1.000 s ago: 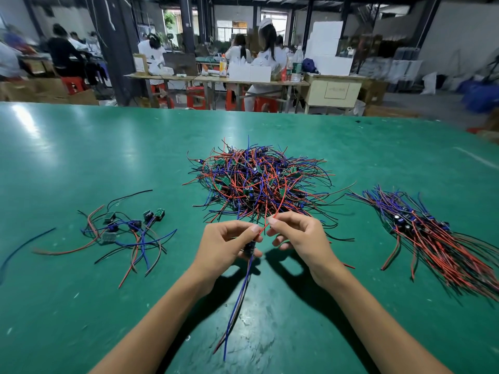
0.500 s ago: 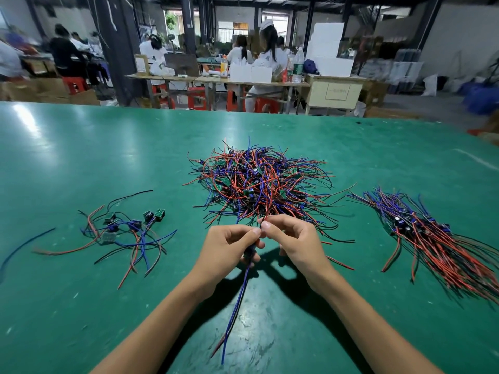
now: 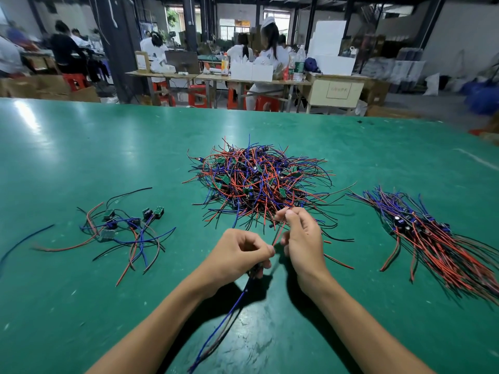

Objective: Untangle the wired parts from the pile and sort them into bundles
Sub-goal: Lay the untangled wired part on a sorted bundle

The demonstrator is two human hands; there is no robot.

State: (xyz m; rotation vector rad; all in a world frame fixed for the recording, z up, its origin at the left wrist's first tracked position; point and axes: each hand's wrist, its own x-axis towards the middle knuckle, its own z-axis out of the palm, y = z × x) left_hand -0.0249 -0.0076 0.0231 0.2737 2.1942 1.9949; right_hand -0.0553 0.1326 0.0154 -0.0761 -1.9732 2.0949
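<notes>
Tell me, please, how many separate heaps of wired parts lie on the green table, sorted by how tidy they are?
Tangled pile: 1
Aligned bundle: 1
Loose scatter: 1
Total: 3

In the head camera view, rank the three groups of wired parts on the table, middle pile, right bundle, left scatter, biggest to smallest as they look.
1. middle pile
2. right bundle, close in spread to the pile, and it runs nearer the camera, so that order is unsure
3. left scatter, clearly fewest parts

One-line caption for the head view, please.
Left hand grips a blue-wired part; right hand pinches its red wire.
</notes>
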